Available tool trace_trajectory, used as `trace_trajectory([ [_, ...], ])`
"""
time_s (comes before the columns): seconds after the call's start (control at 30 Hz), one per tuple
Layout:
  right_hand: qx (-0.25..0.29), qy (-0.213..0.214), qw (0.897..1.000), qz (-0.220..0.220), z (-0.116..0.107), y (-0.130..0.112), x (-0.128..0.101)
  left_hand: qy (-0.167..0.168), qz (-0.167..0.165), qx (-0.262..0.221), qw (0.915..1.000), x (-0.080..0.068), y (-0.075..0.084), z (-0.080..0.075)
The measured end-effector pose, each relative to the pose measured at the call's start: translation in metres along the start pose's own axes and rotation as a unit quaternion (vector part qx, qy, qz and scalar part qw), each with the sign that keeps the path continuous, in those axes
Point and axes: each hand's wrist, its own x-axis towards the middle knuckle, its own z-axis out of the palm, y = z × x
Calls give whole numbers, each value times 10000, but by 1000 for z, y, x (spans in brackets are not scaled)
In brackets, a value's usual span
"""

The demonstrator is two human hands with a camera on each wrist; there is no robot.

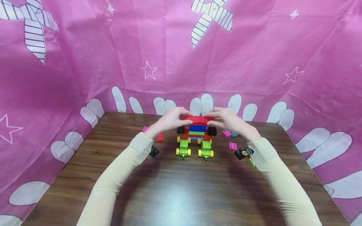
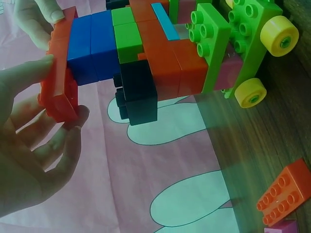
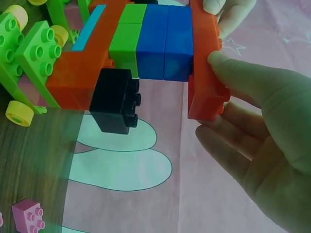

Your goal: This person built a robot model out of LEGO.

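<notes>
A model of toy building bricks stands mid-table on green wheeled bases with yellow wheels. Its middle is made of red, light green and blue bricks, and a black brick juts out at either side. Across the top lies a long red brick. My left hand grips that brick's left end, thumb in front and fingers behind, as the left wrist view shows. At the opposite end my right hand pinches the same brick. In both wrist views the red brick lies against the blue bricks.
Left of the model lie a loose red brick and a pink brick. To the right are pink bricks, a small blue round piece and a green piece. A pink curtain hangs around the wooden table.
</notes>
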Motion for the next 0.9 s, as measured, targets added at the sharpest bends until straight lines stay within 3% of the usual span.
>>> trace_trajectory([
  [0.23,106,-18,9998,180,0,1,-4,-5,-30,17,10000,-6,-2,-2],
  [0.4,193,-7,9988,445,-1,1,-8,-6,-197,-299,9994,-13,-8,-7],
  [0.63,314,142,9981,502,-2,8,-14,219,-205,-449,9985,-23,-17,-17],
  [0.9,470,171,9969,600,-2,9,-18,753,-157,-381,9963,-42,-32,-23],
])
